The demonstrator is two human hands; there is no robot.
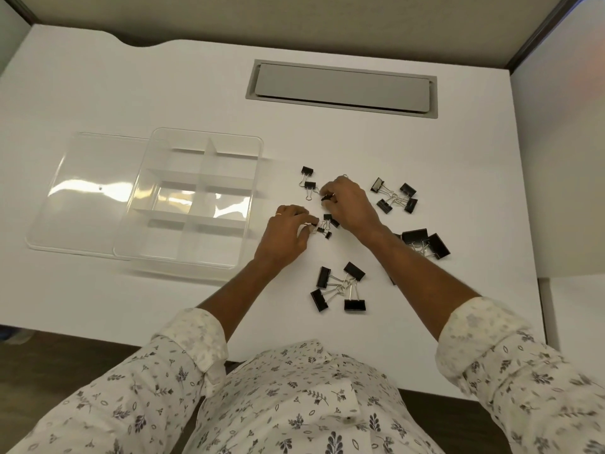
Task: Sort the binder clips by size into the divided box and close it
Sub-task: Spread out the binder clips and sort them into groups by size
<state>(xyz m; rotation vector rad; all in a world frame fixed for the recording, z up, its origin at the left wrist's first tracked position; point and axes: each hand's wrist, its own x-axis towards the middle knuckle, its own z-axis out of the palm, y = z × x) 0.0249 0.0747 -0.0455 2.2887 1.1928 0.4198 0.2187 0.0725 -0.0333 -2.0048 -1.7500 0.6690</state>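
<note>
Left hand: forearm reaching in from the near edge of the desk, sleeve rolled back, palm facing down. The fingers are curling in narrow, and they are pinching the wire handle of one of the smallest clips, which are lying in a tight cluster at mid-desk.

Right hand: forearm crossing in from the near right, wrist bending down just beyond the left hand. Its fingers are closing narrow on what looks to be a small black clip; the grip is partly hidden by the knuckles.

Divided box: clear, standing open toward the left side of the desk, its compartments showing no clips. It is overlapping the edge of the clear lid, which is lying flat to its left.

Remaining binder clips, sitting loose in groups:
- two smaller clips just beyond the right hand
- medium clips to its right
- largest clips beside the right forearm
- four more clips lying nearest the near edge, between the forearms
</note>
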